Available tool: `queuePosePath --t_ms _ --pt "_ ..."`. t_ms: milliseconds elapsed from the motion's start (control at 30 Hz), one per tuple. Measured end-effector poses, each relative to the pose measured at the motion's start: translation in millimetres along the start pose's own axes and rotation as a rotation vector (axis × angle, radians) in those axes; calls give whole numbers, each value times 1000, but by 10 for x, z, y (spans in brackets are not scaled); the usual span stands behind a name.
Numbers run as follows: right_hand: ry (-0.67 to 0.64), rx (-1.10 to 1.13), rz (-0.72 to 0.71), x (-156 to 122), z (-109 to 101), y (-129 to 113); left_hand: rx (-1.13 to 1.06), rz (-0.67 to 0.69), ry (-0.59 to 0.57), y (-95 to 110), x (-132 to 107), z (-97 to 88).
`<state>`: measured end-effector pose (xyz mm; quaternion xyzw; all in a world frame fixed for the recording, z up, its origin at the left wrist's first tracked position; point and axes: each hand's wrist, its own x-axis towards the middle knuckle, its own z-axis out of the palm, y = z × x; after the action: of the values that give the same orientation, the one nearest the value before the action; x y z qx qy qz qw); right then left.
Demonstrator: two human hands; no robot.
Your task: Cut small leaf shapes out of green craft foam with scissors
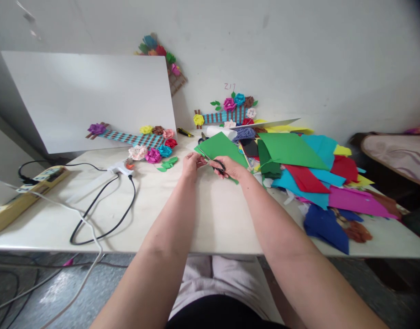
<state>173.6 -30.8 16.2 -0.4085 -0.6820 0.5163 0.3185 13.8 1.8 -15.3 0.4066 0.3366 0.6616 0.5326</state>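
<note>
Green sheet (218,145) held to the scissors (219,168), midway along the table (220,224) and toward its back edge.
The fingers of the left hand (193,163) are drawn together, seemingly clamped on the sheet's near left side; whether a separate small piece is pinched there cannot be told. The scissors' handles are clamped in the fingers of the right hand (228,169), with the blades pointed toward the left fingertips. A clean cut is best made with the green kept taut, the fingertips kept clear of the blade line, and the sheet turned rather than the wrist twisted. Green leaf shapes (168,163) are laid to the left; coloured sheets (307,178) are heaped toward the right edge.
</note>
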Motion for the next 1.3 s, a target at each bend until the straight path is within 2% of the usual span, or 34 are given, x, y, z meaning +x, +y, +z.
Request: queuePosePath --t_ms 233,533,767,967,1300 --pt "16 13 5 -5 27 -18 -21 2 16 19 -2 10" --pt "-28 211 80 -75 -64 -30 -4 -22 -101 41 15 -29" --pt "-41 166 54 -85 -104 -25 21 -32 -154 64 -7 -14" --pt "-2 104 45 -74 -101 -19 19 -28 -200 59 -20 2" --pt "3 133 34 -61 -96 4 13 -30 -192 68 -20 -1"
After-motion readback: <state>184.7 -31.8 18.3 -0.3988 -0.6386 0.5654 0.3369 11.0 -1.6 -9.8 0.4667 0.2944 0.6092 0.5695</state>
